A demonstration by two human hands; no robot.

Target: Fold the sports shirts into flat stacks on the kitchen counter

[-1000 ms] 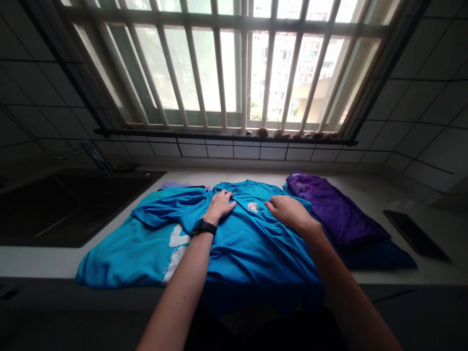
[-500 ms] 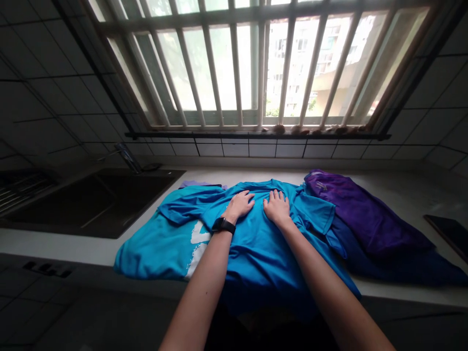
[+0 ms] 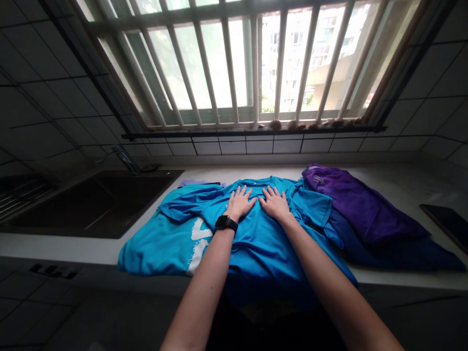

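Hands [image 3: 239, 204] spread flat on blue T-shirt [image 3: 261, 241]; purple garment [image 3: 360, 207] right, dark sink [image 3: 124, 197] left, barred window [image 3: 215, 63] behind.

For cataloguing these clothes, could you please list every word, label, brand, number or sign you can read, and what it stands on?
No text is readable.
White brush-stroke print on the folded light-blue cloth: partly covered, unreadable.
Small pale mark on the folded purple cloth: too blurred.
Tiny light mark near the collar of the blue cloth T-shirt: too small.
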